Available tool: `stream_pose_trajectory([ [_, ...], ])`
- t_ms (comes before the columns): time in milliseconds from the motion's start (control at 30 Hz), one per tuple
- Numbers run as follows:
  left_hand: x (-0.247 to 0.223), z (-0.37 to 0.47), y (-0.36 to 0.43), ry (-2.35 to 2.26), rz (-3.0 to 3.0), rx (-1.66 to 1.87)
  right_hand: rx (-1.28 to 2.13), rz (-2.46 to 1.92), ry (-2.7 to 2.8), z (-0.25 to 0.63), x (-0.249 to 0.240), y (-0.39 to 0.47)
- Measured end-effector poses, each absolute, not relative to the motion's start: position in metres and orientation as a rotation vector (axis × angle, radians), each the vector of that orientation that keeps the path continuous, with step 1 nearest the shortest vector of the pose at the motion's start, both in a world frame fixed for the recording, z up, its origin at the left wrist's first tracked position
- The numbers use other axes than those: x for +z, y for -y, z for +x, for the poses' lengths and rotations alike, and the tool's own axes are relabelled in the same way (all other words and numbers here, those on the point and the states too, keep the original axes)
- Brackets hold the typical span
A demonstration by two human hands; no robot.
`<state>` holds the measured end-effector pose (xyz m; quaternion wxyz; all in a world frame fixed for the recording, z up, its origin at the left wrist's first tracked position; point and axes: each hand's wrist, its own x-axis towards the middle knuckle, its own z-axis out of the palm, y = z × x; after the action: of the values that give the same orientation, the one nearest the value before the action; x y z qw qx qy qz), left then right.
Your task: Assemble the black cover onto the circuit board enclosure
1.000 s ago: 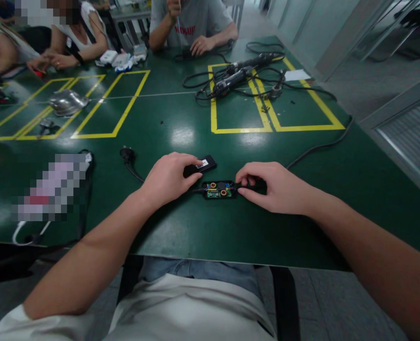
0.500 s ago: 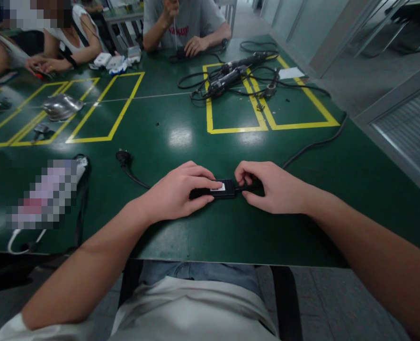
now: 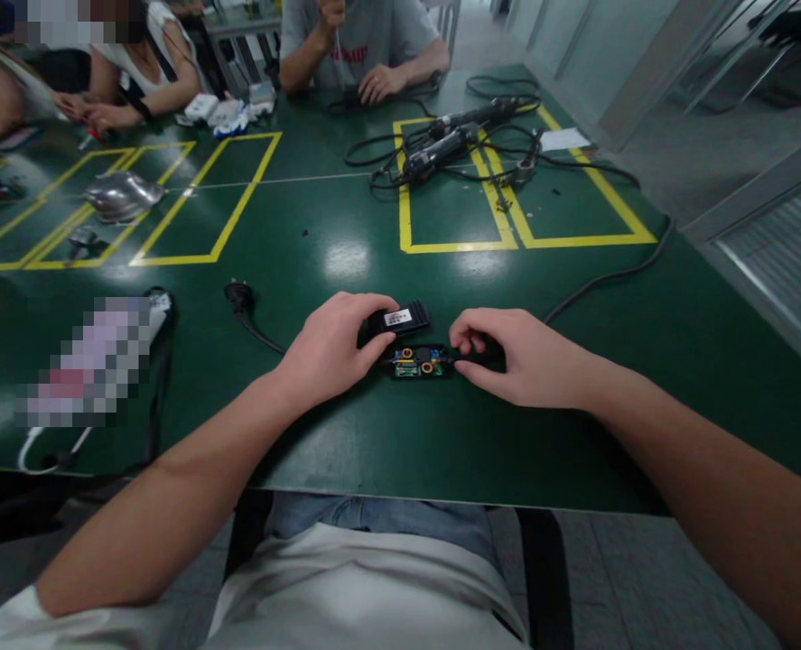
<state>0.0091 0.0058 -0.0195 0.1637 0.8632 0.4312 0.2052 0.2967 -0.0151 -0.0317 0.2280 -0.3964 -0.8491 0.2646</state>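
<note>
holding lid (image 3: 405,320) just beyond open box (image 3: 419,363), likely lid-fitting; left hand (image 3: 338,341) grips it, right hand (image 3: 526,358) pinches cord (image 3: 491,357); next move probably needs edges aligned.

The loose shirt (image 3: 366,591) is whitish, its left sleeve (image 3: 95,627) short. Faded blue jeans (image 3: 386,512) show below the near edge of the table (image 3: 481,465).

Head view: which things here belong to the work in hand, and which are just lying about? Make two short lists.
Work in hand:
open black case with circuit board
labelled lid, in the left hand
black cord passing behind the right hand
black plug, apparently wired to the case

Seemingly lying about:
cabled black tools
shiny metal piece
white paper
</note>
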Motion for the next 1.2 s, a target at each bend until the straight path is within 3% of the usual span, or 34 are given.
stream_pose_trajectory([
  [267, -0.015, 0.003, -0.007, -1.079, 2.559, 0.568, 0.690, -1.068, 2.346, 0.295, -0.034, 0.014],
  [500, -0.001, 0.000, -0.003, -0.955, 2.532, 0.268, 0.679, -1.053, 2.336, 0.294, -0.034, 0.015],
  [1200, 0.001, -0.005, -0.005, -0.925, 2.523, 0.389, 0.704, -1.105, 2.364, 0.298, -0.026, 0.018],
])
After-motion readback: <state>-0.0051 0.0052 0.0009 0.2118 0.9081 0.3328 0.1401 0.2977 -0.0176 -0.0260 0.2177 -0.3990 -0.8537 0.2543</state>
